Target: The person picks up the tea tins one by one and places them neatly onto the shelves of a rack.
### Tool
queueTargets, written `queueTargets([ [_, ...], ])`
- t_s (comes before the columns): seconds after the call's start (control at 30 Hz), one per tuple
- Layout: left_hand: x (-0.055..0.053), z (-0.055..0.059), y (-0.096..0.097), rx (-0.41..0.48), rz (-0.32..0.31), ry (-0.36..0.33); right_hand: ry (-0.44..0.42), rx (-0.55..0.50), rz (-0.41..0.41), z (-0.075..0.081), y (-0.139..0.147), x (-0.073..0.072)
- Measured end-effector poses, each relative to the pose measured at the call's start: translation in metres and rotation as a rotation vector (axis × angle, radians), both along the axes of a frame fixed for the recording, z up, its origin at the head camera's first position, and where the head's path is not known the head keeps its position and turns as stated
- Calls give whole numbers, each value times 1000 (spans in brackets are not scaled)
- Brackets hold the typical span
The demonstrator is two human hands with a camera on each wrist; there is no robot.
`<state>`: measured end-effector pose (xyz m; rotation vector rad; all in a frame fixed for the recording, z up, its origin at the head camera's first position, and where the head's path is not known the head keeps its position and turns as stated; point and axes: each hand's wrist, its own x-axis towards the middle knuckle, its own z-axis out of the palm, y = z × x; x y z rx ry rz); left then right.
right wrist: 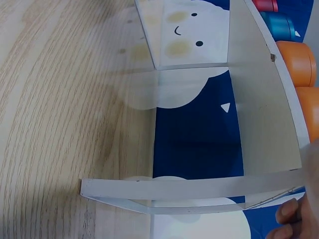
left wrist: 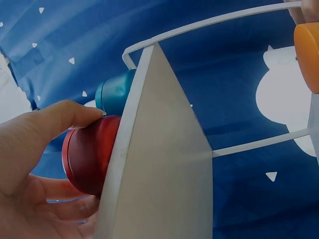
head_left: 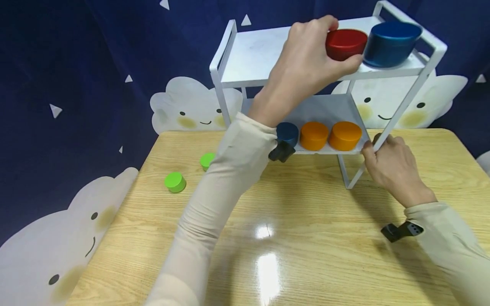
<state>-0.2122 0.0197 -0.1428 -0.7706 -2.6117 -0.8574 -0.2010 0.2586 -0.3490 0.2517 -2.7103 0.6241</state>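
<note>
My left hand [head_left: 311, 55] holds a round red tin [head_left: 346, 42] at the top shelf of a white two-tier rack [head_left: 256, 53], thumb on the near side and fingers around the far side. In the left wrist view the red tin [left wrist: 87, 162] sits right at the shelf surface. Just to its right on that shelf stands a larger blue tin [head_left: 392, 44]. With my right hand [head_left: 396, 165] I grip the rack's right leg at the lower shelf's front corner; its fingers are partly hidden behind the leg.
On the lower shelf stand a dark blue tin [head_left: 287, 132], two orange tins [head_left: 314, 136] and a red tin [right wrist: 266, 5], which my left arm hides in the head view. Two small green round pieces [head_left: 175, 182] lie on the wooden table [head_left: 306, 255]. A dark blue curtain [head_left: 95, 63] hangs behind.
</note>
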Motion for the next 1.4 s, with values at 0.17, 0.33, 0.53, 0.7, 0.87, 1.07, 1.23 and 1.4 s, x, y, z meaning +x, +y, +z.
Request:
queueTargets([
  [0.17,-3,-2,0,11,14,-11,12,6,10,0,-2,0],
  [0.33,-7,-4,-2,39,19,-14,10,0,5,0,-2,-1],
  [0.53,-7,-5,-4,40,15,-6,2,-14,-2,0,-2,-1],
  [0.7,-7,-7,-5,54,2,-2,5,-19,0,-1,-3,-1],
  [0.87,-7,-7,-5,76,2,-2,-1,-18,1,0,-3,-1],
  [1.07,-8,-9,-5,87,2,-9,-2,-16,-1,0,-2,-1],
  [1.23,-7,-12,-7,92,14,-30,-1,-14,2,-1,-3,-1],
  [1.4,-4,-12,-13,89,37,-32,-10,-20,-2,-1,-3,-1],
])
